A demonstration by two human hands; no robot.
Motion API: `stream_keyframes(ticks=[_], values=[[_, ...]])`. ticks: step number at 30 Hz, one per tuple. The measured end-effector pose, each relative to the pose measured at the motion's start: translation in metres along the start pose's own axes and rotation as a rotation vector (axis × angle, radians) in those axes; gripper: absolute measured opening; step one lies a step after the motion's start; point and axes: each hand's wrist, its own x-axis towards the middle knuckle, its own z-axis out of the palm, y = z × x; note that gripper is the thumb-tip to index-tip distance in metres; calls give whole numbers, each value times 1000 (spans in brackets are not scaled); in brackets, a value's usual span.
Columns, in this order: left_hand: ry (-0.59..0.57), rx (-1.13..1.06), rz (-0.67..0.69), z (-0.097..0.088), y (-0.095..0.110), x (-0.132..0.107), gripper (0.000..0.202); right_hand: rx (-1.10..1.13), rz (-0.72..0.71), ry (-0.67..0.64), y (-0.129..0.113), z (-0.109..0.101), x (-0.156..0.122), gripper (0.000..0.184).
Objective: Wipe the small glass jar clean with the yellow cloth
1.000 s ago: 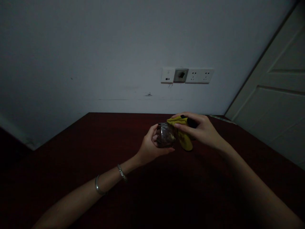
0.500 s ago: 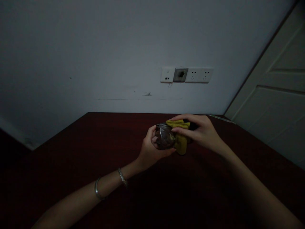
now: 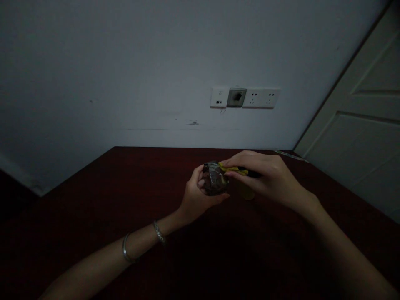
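Note:
My left hand (image 3: 195,196) is wrapped round a small clear glass (image 3: 214,179), holding it on its side above a dark red table (image 3: 125,200). My right hand (image 3: 265,177) pinches a yellow cloth (image 3: 233,168) and presses it against the glass's open end. Most of the cloth is hidden under my right fingers. Two bracelets sit on my left wrist.
A white wall stands behind the table with a row of sockets and a switch (image 3: 245,98). A white door (image 3: 359,125) is at the right. A thin pale strip (image 3: 289,155) lies at the table's far right edge. The room is dim.
My right hand has rolled over the cloth and pushed it further against the glass, so less yellow shows. The left hand has kept the glass almost still.

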Motion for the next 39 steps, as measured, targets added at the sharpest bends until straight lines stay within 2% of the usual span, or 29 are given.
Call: stream_keyframes(ticks=[6,12,19,29,34,39], values=[[20,-12,-2,-2,-3,2,80,11,-22,-42,-7,-4,-1,20],[14,13,-34,-5,-9,0,88,-13,65,-40,3,-8,-4,21],[-27,43,10,-6,-18,-2,90,-3,45,-35,10,-2,-3,21],[-29,51,89,-6,-25,-1,88,-4,-69,-86,2,0,-2,20],[28,24,22,-5,-22,0,88,29,-53,-147,-6,1,0,24],[57,46,4,-5,-19,3,87,65,-1,-233,-13,-1,1,19]])
